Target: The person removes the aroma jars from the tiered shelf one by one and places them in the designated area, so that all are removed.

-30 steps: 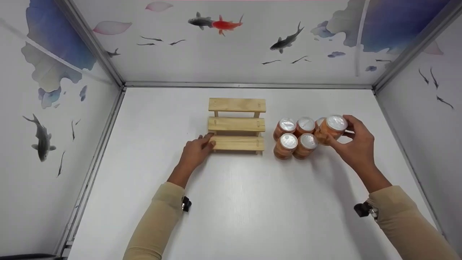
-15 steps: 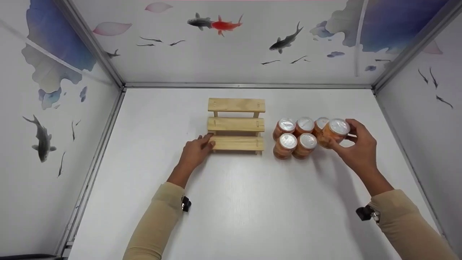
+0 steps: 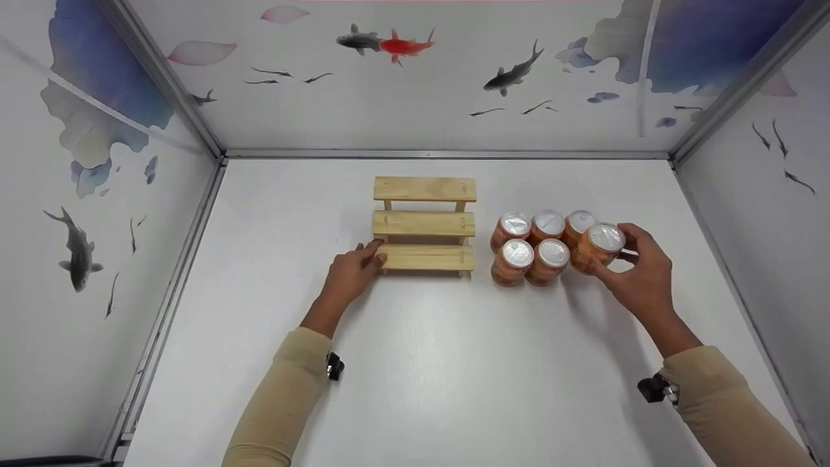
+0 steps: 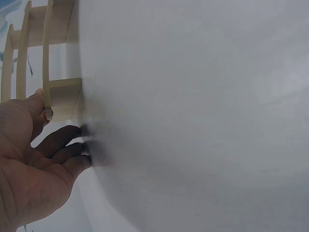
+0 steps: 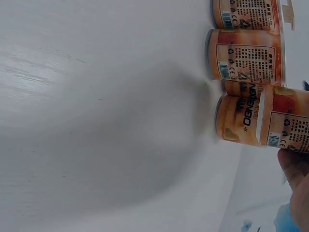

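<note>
A wooden three-step rack stands near the middle of the table. At the left end of its lowest board, my left hand pinches the wood with thumb and finger; in the left wrist view the other fingers are bent near the tabletop. My right hand grips an orange can with a silver lid, thumb on the near side and fingers on the far side. In the right wrist view this can is above the tabletop and overlaps another can standing behind it.
Several matching cans stand close together in two rows, right of the rack. The white table is bounded by printed wall panels at the back and both sides, with metal edging.
My right hand has brought the held can toward the near side and lower, uncovering the lid of the can behind. The left hand and the rack have stayed in place.
</note>
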A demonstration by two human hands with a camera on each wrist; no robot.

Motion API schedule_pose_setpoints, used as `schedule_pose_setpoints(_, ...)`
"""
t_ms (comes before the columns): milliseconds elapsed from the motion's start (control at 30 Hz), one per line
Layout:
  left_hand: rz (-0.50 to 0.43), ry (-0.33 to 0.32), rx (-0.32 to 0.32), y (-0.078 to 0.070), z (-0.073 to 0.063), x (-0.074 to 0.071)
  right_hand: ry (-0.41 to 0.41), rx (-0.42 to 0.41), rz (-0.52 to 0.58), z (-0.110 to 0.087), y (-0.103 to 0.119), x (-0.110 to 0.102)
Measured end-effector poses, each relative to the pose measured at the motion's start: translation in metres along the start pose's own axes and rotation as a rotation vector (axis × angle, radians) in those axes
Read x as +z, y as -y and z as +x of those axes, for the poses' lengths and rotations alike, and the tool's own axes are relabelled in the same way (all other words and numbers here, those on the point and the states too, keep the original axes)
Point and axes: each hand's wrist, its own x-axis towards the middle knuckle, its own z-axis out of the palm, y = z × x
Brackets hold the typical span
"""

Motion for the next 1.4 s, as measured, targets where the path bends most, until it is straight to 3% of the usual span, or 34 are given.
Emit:
schedule_pose_setpoints(333,-0.006,-0.003,-0.004,0.002,0.001,0.001,0.036,0.024,-0.01,-0.009,-0.012,0.009)
schedule_pose_setpoints(767,-0.019,-0.006,0.01,0.001,0.0,0.0,0.112,0.133,-0.033,-0.02,-0.025,0.017)
schedule_pose_setpoints(1000,-0.041,-0.021,0.034,0.003,0.0,0.001,0.128,0.151,-0.021,-0.022,-0.027,0.02)
schedule_pose_setpoints(1400,-0.029,-0.011,0.02,0.002,-0.001,0.0,0.138,0.153,-0.012,-0.021,-0.033,0.027)
